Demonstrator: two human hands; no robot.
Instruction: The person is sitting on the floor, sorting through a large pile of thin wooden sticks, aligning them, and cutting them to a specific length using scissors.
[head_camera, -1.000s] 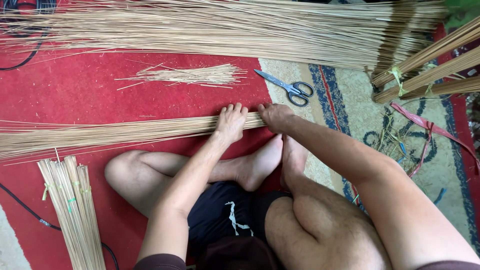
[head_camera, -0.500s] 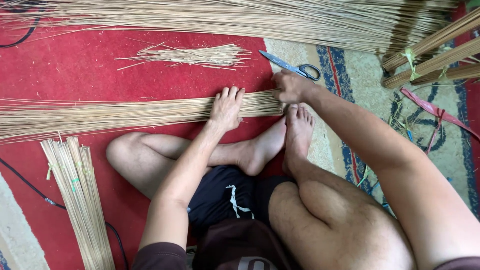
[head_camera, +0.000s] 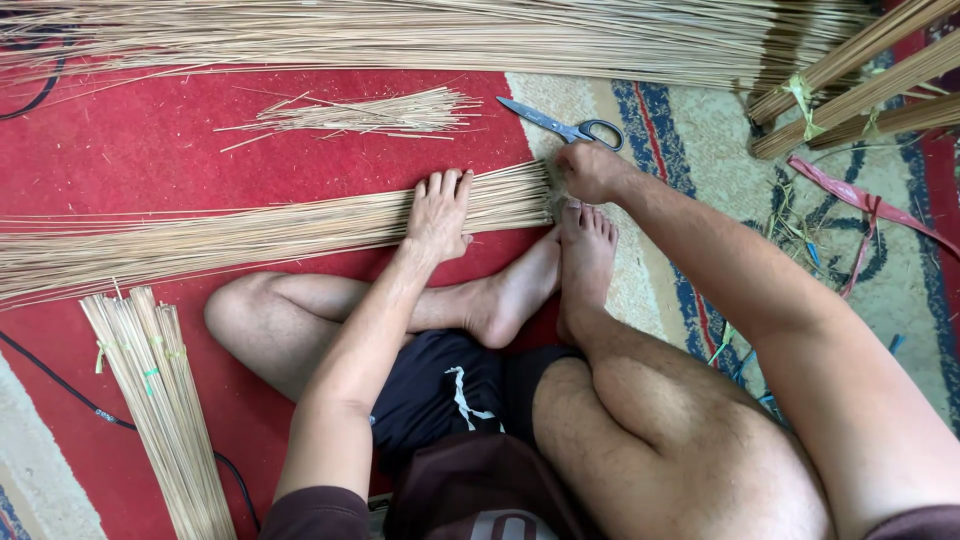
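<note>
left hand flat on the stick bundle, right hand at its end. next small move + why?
Probably tap the bundle's right end flush with the right hand. That hand is closed at the end of the long thin sticks, while the left hand lies flat on them, pinning them to the red mat. The ends there look slightly uneven. The scissors lie just beyond the right hand, untouched.

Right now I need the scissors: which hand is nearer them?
Right. The right hand is fisted just below the scissors; the left hand lies flat on the stick bundle, farther off.
</note>
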